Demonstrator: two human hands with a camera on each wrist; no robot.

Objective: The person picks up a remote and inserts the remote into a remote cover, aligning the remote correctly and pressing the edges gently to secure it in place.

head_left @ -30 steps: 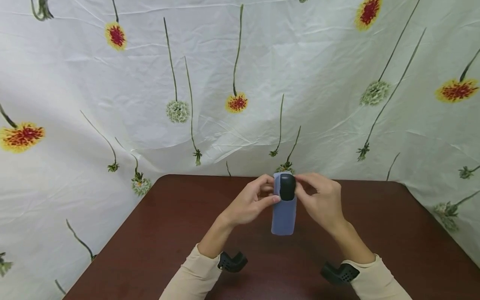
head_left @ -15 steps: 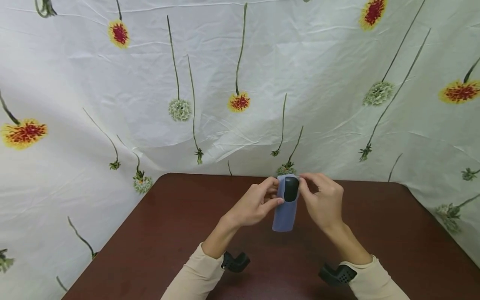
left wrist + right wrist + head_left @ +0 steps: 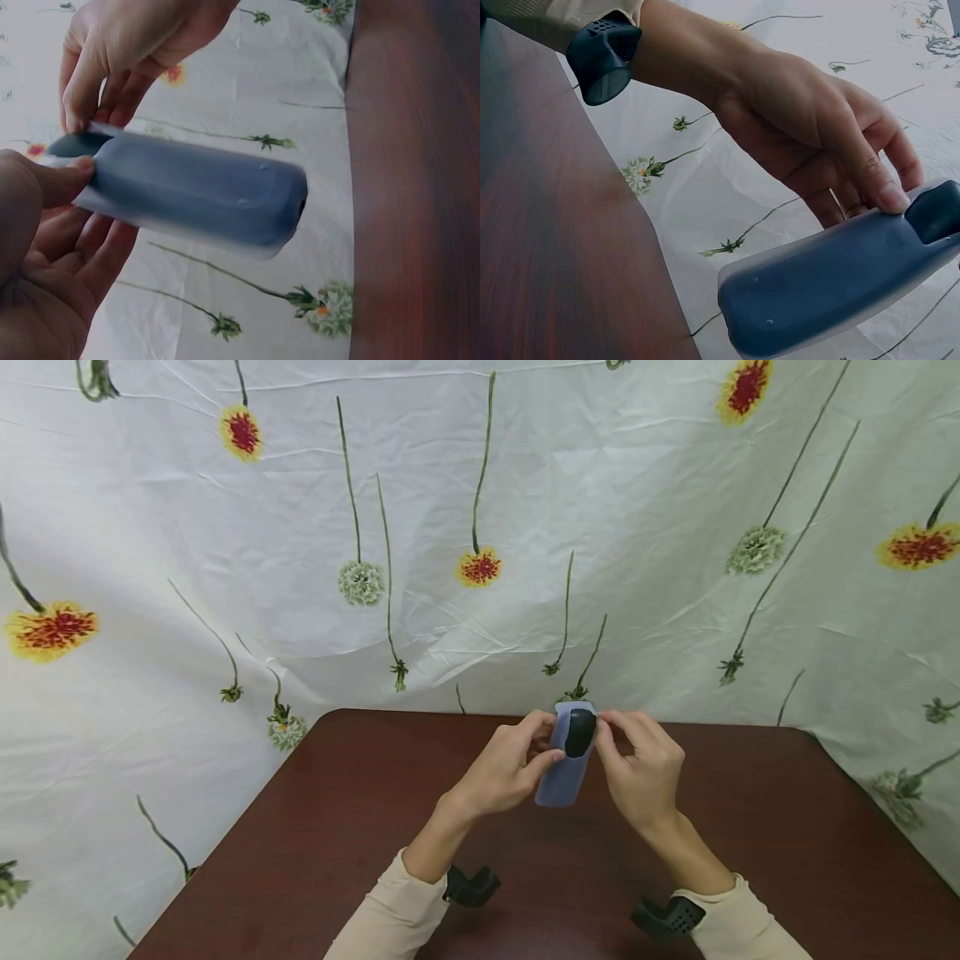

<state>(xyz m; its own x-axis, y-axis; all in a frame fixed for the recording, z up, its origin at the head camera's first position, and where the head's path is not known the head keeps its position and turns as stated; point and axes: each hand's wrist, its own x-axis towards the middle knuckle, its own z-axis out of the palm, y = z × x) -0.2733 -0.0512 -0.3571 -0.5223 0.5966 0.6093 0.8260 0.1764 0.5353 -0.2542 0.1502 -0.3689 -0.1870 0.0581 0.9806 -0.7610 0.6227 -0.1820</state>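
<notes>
A translucent bluish sleeve [image 3: 559,783] encloses a dark object shaped like a remote control [image 3: 580,732]. The object's rounded dark end shows through an opening at the sleeve's upper end, and the rest lies inside. In the head view the sleeve is held above the table, its lower end tilted to the left. My left hand [image 3: 504,766] grips the left side, thumb on the front beside the opening. From the other side, my right hand [image 3: 642,766] pinches the sleeve's edge by the opening between thumb and fingers. The right wrist view shows the sleeve's closed lower end [image 3: 761,311].
Below the hands spreads a dark reddish-brown table [image 3: 375,827] with rounded far corners. A white cloth [image 3: 420,510] printed with flowers hangs behind it. Both wrists wear black camera mounts [image 3: 471,887] over cream sleeves [image 3: 390,902].
The sleeve's lower end has swung up and to the left, so it tilts more. The hands and upper end have shifted slightly right. Both hands keep their hold.
</notes>
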